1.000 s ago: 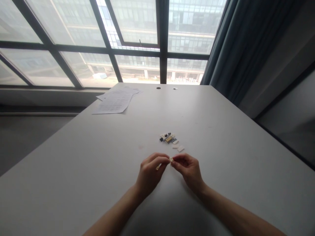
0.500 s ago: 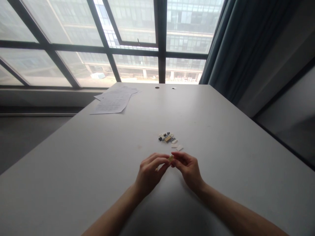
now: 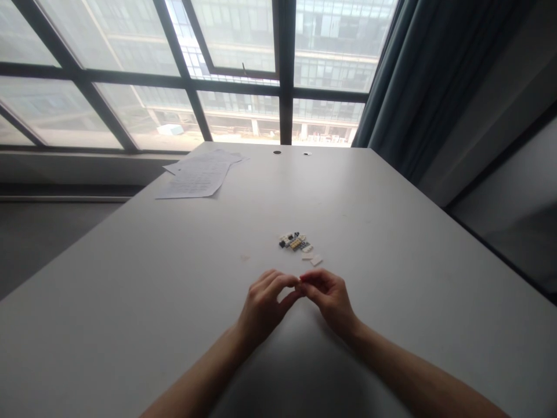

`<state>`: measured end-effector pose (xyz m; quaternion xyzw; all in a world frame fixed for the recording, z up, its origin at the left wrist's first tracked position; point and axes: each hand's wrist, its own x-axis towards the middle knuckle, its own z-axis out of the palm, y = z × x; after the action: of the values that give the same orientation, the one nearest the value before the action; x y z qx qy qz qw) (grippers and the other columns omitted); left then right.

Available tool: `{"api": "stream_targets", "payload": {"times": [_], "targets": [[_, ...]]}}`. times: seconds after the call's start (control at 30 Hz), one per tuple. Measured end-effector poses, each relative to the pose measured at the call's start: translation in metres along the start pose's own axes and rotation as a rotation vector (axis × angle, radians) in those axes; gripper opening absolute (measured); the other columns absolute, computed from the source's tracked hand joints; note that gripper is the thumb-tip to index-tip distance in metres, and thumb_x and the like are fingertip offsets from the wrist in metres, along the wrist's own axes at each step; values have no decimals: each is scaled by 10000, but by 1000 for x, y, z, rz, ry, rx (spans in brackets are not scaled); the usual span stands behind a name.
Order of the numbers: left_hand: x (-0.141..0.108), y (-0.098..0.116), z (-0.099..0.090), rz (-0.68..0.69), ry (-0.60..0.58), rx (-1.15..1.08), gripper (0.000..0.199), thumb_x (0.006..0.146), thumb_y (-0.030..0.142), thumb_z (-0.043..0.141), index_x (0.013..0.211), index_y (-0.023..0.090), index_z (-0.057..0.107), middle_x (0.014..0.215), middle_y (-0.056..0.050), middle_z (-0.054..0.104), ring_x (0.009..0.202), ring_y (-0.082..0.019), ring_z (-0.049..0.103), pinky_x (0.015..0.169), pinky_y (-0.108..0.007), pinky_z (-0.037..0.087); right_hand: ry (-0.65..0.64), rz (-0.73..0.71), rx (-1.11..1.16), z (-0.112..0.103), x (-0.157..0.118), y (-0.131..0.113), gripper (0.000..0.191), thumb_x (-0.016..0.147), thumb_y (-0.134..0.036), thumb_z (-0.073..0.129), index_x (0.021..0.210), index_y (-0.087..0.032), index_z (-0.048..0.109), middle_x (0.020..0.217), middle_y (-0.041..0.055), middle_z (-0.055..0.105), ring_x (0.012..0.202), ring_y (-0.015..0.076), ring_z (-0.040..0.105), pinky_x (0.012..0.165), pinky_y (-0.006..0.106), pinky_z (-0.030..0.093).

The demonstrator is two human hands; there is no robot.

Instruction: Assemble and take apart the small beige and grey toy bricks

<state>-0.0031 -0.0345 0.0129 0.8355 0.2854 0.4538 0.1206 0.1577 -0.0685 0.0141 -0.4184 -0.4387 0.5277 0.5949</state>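
My left hand (image 3: 266,302) and my right hand (image 3: 331,299) meet at the fingertips above the white table (image 3: 174,302). Both are closed in a pinch at the same spot; what they hold there is hidden behind the fingers. Just beyond them lies a small pile of building bricks (image 3: 296,241) in white, black, grey and tan. Two flat pale pieces (image 3: 317,260) rest between the pile and my right hand.
Sheets of printed paper (image 3: 195,177) lie at the table's far left. Two round holes (image 3: 277,152) sit near the far edge. Behind the table are a large window and, on the right, a dark blue curtain (image 3: 404,87).
The small yellowish piece that showed between my fingertips is now covered by them. My fingertips have drawn closer together. The view has shifted slightly.
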Motion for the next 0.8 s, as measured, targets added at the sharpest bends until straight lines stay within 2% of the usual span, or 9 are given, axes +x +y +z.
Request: {"api": "stream_targets", "payload": {"times": [0.13, 0.2, 0.3, 0.47, 0.53, 0.63, 0.8], "targets": [[0, 2, 0, -25, -26, -14, 188, 810, 203, 666, 994, 212, 630, 838, -40, 687, 773, -146, 638, 726, -267, 520, 4, -6, 35, -1, 1, 1, 175, 703, -306, 757, 790, -182, 668, 725, 23, 710, 695, 178, 675, 694, 328, 567], [1, 4, 0, -89, -17, -63, 175, 805, 203, 669, 979, 207, 645, 840, -42, 689, 767, -145, 645, 717, -263, 528, -2, -18, 30, -2, 1, 2, 162, 712, -289, 752, 809, -184, 675, 758, 30, 719, 720, 180, 679, 712, 329, 563], [4, 6, 1, -272, -12, -231, 170, 795, 234, 677, 961, 196, 667, 846, -50, 706, 761, -157, 667, 722, -282, 549, 2, -42, -3, -3, -1, 2, 155, 726, -286, 740, 840, -193, 691, 817, 40, 729, 773, 194, 684, 757, 345, 554], [8, -2, 1, -694, -62, -802, 342, 785, 356, 683, 1038, 130, 637, 892, -121, 735, 800, -224, 705, 727, -350, 574, 105, -79, -162, -8, 0, 5, 143, 762, -296, 700, 865, -197, 698, 833, 46, 719, 772, 192, 662, 745, 338, 530], [10, -6, -2, -760, -55, -883, 393, 776, 379, 688, 1064, 120, 623, 925, -142, 730, 798, -230, 707, 726, -356, 572, 159, -111, -273, -12, 2, 6, 123, 781, -290, 672, 853, -194, 697, 816, 43, 708, 750, 183, 638, 721, 322, 510], [12, -9, -7, -676, -58, -757, 339, 799, 349, 659, 1059, 135, 616, 946, -125, 724, 825, -212, 694, 752, -346, 559, 162, -160, -437, -17, 7, 4, 106, 795, -254, 638, 859, -192, 694, 813, 39, 691, 735, 175, 608, 705, 310, 480], [12, -10, -14, -330, -122, -42, 191, 799, 195, 623, 989, 192, 636, 882, -48, 683, 821, -185, 613, 771, -340, 495, 13, -151, -764, -21, 10, 0, 208, 745, -180, 662, 948, -209, 698, 922, 50, 666, 861, 201, 576, 746, 318, 449]]}}
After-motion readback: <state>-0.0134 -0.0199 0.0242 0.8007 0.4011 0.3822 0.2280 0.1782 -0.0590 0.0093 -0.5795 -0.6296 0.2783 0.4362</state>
